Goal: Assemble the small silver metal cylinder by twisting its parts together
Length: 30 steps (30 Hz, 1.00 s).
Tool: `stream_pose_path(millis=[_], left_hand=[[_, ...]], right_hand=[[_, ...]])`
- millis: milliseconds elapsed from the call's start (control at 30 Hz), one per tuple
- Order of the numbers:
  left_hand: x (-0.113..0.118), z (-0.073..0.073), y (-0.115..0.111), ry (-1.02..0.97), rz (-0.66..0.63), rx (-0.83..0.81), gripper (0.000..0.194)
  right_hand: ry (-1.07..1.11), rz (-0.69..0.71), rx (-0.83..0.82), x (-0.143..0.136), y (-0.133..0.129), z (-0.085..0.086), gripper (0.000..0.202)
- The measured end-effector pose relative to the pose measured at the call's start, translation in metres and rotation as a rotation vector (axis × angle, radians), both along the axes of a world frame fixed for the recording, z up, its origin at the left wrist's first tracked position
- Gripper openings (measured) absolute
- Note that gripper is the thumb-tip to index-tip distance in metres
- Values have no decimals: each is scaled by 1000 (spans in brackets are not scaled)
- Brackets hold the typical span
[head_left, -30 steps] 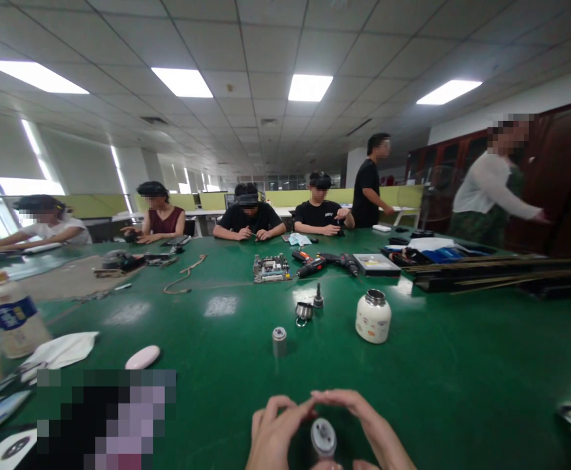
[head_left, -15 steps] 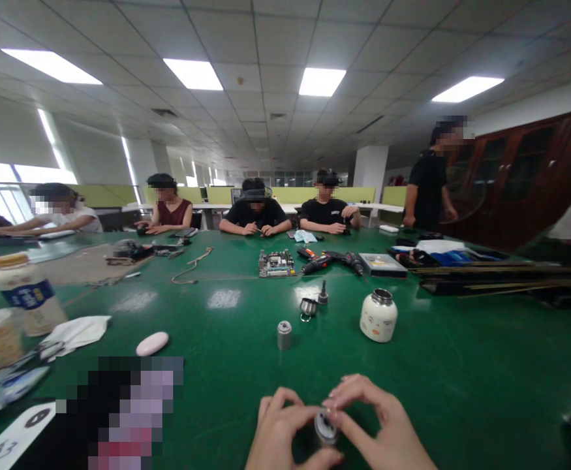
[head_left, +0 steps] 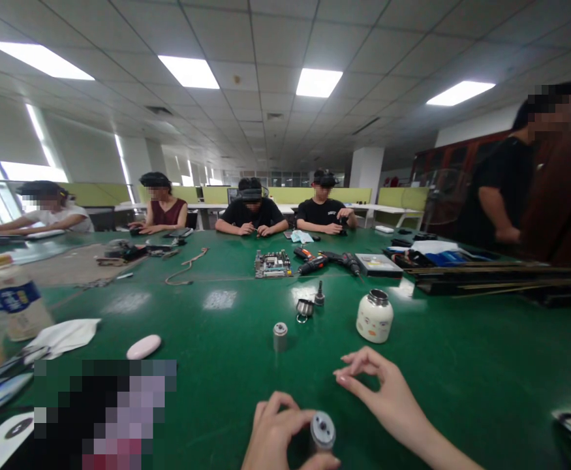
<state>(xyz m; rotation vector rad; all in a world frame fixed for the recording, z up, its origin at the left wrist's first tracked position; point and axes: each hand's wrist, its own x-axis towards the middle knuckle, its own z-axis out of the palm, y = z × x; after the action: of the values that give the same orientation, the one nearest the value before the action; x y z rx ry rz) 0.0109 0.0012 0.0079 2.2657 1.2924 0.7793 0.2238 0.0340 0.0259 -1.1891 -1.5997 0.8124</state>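
Fingers and thumb of my left hand (head_left: 278, 431) close around a small cylindrical metal motor (head_left: 323, 431) near the bottom edge. Its round end face, with a dark centre and small holes, points up. My right hand (head_left: 383, 391) is apart from it, up and to the right, fingers bent in a pinch; anything between the fingertips is too small to make out. A similar metal motor (head_left: 280, 337) stands upright farther in. Behind it are a small steel cup-like part with a ring (head_left: 305, 309) and a dark tool bit (head_left: 319, 295).
A cream flask (head_left: 374, 316) stands beyond my right hand. Farther back lie a circuit board (head_left: 273, 264), power drills (head_left: 331, 260) and a flat box (head_left: 379, 264). Leftward are a pink oval case (head_left: 143, 346), a tissue (head_left: 64, 338) and a bottle (head_left: 14, 300). People sit opposite; one stands right.
My right hand has left the top of the motor and moved up and right. The motor's end face is now uncovered in my left hand. The standing person has moved right.
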Motion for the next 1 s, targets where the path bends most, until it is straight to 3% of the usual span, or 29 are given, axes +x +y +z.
stream_pose_path(millis=[100,200,533,633,700,867,1000], left_hand=[[-1,-1,0,0,-23,0,36],[-1,-2,2,1,-51,-4,37],[-2,-14,4,-10,-25,24,40],[-4,-22,4,-123,95,101,64],[-4,-23,4,-217,127,153,75],[-1,-11,1,-238,102,245,22],[0,1,2,-213,121,232,10]], right_hand=[[48,76,-19,-17,-21,12,24],[0,119,-26,-26,-33,13,22],[-122,119,47,-26,-33,1,18],[-68,32,122,-21,-33,-11,19],[3,54,159,-17,-32,-18,20],[-42,378,85,-17,-30,-29,37],[-226,353,-7,-24,-30,-32,40]])
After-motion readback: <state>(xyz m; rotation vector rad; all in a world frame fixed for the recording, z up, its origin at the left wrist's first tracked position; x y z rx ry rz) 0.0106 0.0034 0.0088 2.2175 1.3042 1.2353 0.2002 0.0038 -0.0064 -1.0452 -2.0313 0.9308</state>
